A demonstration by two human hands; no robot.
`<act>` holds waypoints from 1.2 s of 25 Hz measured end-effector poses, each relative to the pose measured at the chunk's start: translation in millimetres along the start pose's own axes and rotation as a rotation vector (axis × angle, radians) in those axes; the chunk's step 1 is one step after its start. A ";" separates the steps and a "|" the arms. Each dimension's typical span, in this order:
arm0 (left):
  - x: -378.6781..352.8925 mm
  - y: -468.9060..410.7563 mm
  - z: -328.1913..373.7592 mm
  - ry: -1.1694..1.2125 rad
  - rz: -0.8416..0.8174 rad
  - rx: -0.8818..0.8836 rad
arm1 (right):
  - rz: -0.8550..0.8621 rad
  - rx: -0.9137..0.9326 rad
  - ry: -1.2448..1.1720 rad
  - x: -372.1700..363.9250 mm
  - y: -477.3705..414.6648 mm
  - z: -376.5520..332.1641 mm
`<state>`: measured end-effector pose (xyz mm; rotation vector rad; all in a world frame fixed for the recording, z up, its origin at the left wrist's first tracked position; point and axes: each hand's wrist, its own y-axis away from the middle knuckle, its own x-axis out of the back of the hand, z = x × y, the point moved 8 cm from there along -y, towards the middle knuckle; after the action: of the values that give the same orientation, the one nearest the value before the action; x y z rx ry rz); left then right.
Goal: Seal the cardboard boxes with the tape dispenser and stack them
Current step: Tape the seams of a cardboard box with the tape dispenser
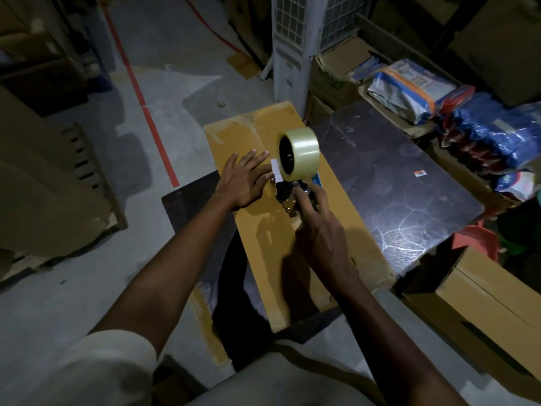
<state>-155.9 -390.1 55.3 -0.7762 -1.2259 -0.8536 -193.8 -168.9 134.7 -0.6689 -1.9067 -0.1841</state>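
Lying lengthwise on a dark marbled surface [395, 177] in a dim storeroom, a long cardboard box [251, 133] is being sealed along its centre seam. A second box [483, 294] sits low at right, not yet stacked. The tape dispenser [292, 194] stands on the lid near the box's middle, its clear roll [304, 148] upright. The left hand [243, 183] presses flat on the lid just beside the dispenser, fingers [257, 159] straight and spread. The right hand [322, 238] grips the dispenser's handle, forefinger extended along it. The box looks light and stiff at its edges, though its flaps may give. It is probably best lifted by its two ends.
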 end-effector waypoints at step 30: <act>0.0 2.5 -4.6 0.057 -0.017 -0.001 | 0.036 0.091 -0.115 9.7 44.7 26.6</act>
<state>-151.5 -392.9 54.4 -0.7390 -1.1831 -0.8847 -194.2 -117.1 124.1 -0.6644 -1.9982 -0.0365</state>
